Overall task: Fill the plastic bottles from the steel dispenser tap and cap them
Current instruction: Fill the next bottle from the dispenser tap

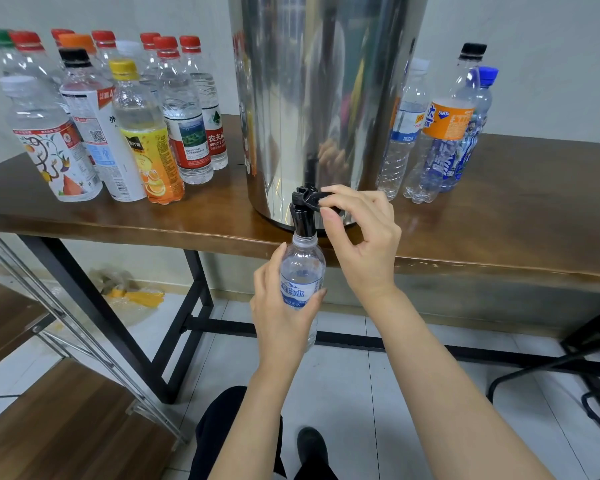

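A tall steel dispenser stands on the wooden table at its front edge. Its black tap juts out over the edge. My left hand grips a clear, uncapped plastic bottle with a blue label, holding it upright with its mouth right under the tap spout. My right hand pinches the tap's black lever between thumb and forefinger. The bottle looks partly filled; I cannot tell whether water is flowing.
Several capped bottles with red, yellow, black and orange caps crowd the table's left side. Three capped bottles stand right of the dispenser. Black table legs and a crossbar run below. A wooden shelf sits at lower left, a black chair frame at right.
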